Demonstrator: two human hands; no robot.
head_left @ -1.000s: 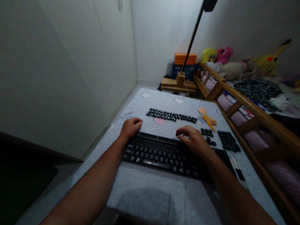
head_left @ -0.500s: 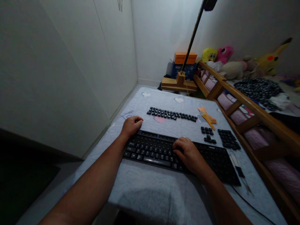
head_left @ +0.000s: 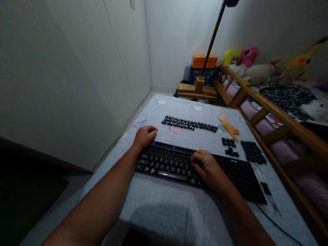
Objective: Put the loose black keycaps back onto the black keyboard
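Note:
A black keyboard (head_left: 172, 176) lies on the patterned cloth, its lower-left keys fitted and its upper rows and right part without caps. My left hand (head_left: 145, 136) rests at its upper-left corner, fingers curled together; anything inside them is hidden. Over the keyboard's middle, my right hand (head_left: 207, 168) has its thumb and fingers drawn together low against the keys; I cannot make out what they hold. Loose black keycaps (head_left: 180, 123) stand in rows beyond the keyboard. Smaller keycap groups (head_left: 229, 141) and a block of keycaps (head_left: 253, 152) sit at the right.
A yellow-handled brush (head_left: 229, 131) lies on an orange cloth (head_left: 232, 128). Tweezers and a dark-handled tool (head_left: 265, 188) lie right of the keyboard, near its cable (head_left: 275, 222). A wooden bed rail (head_left: 266, 102) borders the right side; a wooden lamp base (head_left: 197, 89) stands behind.
The view has shifted slightly, so the keyboard and keycaps appear a little further right. Both hands keep nearly the same places and poses on the keyboard.

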